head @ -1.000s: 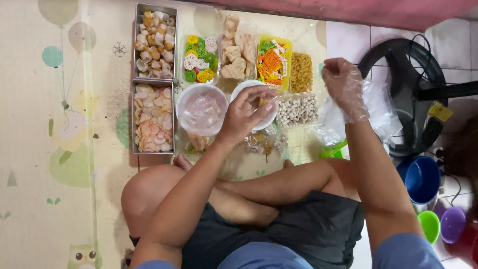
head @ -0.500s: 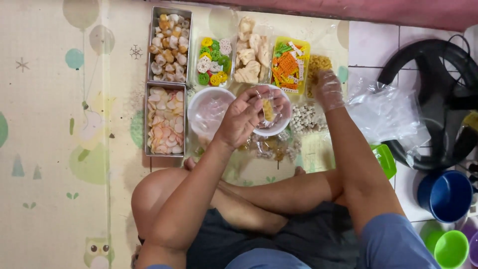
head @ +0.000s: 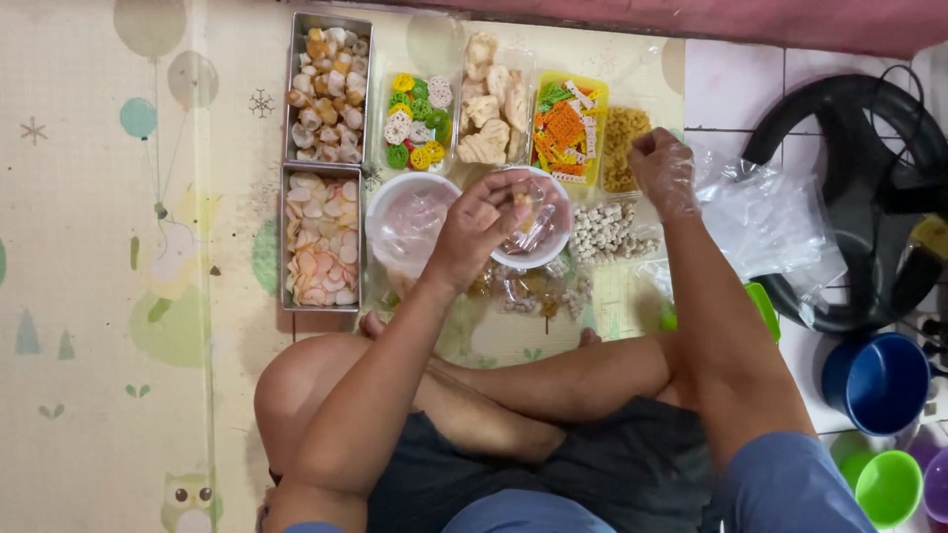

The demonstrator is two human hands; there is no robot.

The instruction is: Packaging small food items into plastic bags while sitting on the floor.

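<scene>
Left hand pinching a small clear bag over a white bowl, gloved right hand fisted beside a tub of yellow macaroni, metal tray of pale crackers.

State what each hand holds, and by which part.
Left hand pinches a small clear bag by its open top, above a white bowl. Gloved right hand: contents cannot be told.

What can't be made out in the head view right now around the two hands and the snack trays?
- What the left hand pinches: a small clear bag, its contents blurred and covered by the fingers.
- Inside of the white bowl: mostly hidden behind that hand.
- What the gloved right hand grips: closed fist hides it.
- Small packets below the bowl: too blurred to identify.
- Purple bowl: cut off by the right edge.
</scene>
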